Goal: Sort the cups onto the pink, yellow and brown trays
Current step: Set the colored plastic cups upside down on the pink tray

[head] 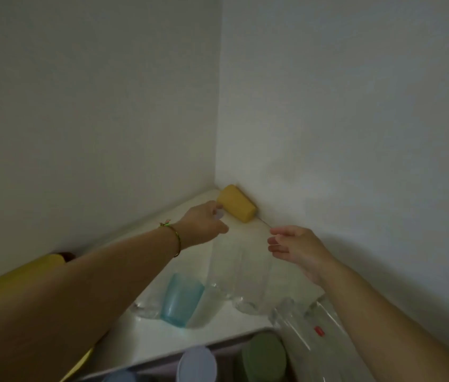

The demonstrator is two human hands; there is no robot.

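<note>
yellow tray (11, 279): far left, mostly under L forearm.
blue cup (180, 299): stands on white counter (162, 343), touching clear cups (240, 279).
L hand (204, 224): reached to the corner, fingers at yellow cup (235, 202); grip unclear (blurry).
yellow cup: on its side in the wall corner.
clear cups: grouped mid counter.
R hand (292, 249): fingers loose, spread, holds nothing, above clear cups.

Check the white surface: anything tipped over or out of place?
Yes: the yellow cup lies on its side in the back corner against the wall, while the blue cup stands. The left hand is right beside it.
</note>
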